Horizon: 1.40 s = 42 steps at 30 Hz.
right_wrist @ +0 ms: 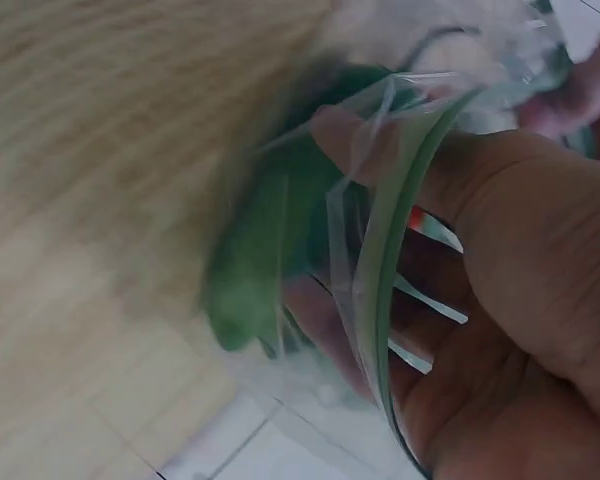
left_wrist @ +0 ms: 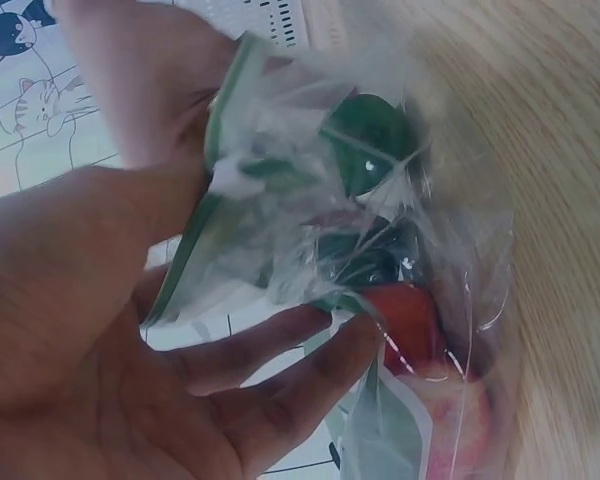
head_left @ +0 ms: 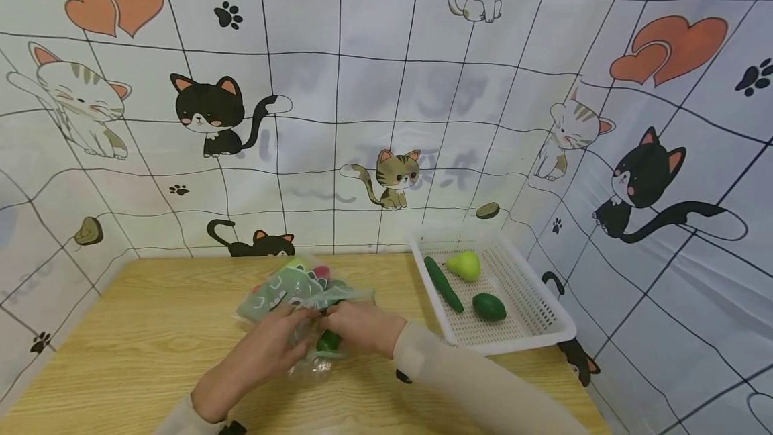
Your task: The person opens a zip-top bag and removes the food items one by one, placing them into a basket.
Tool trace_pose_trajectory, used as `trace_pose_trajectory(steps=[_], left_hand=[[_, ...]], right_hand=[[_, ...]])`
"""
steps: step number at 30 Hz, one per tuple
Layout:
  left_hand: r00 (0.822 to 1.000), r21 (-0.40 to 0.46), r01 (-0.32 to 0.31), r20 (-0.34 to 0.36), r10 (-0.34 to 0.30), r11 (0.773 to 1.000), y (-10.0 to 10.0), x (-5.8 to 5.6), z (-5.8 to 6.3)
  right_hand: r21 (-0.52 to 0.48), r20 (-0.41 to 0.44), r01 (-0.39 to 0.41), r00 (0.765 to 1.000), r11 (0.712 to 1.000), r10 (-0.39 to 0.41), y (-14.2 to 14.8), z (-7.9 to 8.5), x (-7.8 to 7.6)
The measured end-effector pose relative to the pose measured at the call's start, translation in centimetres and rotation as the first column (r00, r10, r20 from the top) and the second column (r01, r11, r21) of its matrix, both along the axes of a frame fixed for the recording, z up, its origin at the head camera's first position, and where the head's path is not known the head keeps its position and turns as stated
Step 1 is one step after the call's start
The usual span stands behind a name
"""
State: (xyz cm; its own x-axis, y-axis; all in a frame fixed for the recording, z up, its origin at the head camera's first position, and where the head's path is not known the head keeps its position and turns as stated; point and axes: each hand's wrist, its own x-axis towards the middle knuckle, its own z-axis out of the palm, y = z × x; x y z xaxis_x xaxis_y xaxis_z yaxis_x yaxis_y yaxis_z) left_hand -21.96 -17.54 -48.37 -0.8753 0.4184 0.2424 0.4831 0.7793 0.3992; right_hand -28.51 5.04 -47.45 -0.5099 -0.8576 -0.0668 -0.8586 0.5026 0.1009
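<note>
A clear zip bag (head_left: 274, 297) with green print lies on the table between both hands. My left hand (head_left: 272, 341) pinches the bag near its green-edged mouth, its other fingers against the outside. My right hand (head_left: 365, 327) reaches through the mouth, thumb and fingers around a green pepper-like vegetable (right_wrist: 270, 230) inside the film. Its lobed end points toward the bag's bottom. Through the plastic, the left wrist view also shows another dark green piece (left_wrist: 360, 255), a red piece (left_wrist: 405, 320) and a reddish-yellow fruit (left_wrist: 455, 415).
At the right of the wooden table (head_left: 163, 327) stands a white perforated basket (head_left: 525, 344). It holds a cucumber (head_left: 443, 284), a green pear (head_left: 464, 266) and a dark green oval, avocado-like fruit (head_left: 489, 307). A cat-print cloth (head_left: 320, 99) hangs behind and beside the table.
</note>
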Motion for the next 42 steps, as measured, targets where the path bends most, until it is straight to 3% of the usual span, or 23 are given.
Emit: trace_pose_trajectory(steps=[6, 15, 25, 37, 42], left_hand=[[0.996, 0.029, 0.074, -0.052, -0.072, 0.997, -0.3, 0.1, 0.2], [0.99, 0.137, 0.071, -0.127, -0.054, 0.988, -0.3, 0.2, 0.5], [0.992, 0.138, 0.071, -0.117, -0.055, 0.988, -0.5, 0.1, 0.4], [0.996, 0.123, 0.079, -0.038, -0.075, 0.989, -0.5, 0.0, 0.6], [0.997, 0.115, 0.08, -0.024, -0.077, 0.99, -0.5, 0.0, 0.8]], right_hand=[[0.074, -0.109, -0.004, 0.994, 0.997, 0.012, -0.3, -1.5, 0.4], [0.109, -0.248, -0.005, 0.968, 0.994, 0.032, -0.1, -1.8, 0.7], [0.007, -0.14, 0.022, 0.99, 1.0, -0.02, 0.3, -1.4, 1.0], [-0.091, -0.107, 0.143, 0.983, 0.986, -0.152, 0.7, -1.1, 0.7], [-0.182, -0.029, 0.174, 0.983, 0.968, -0.182, 1.1, -0.4, 0.6]])
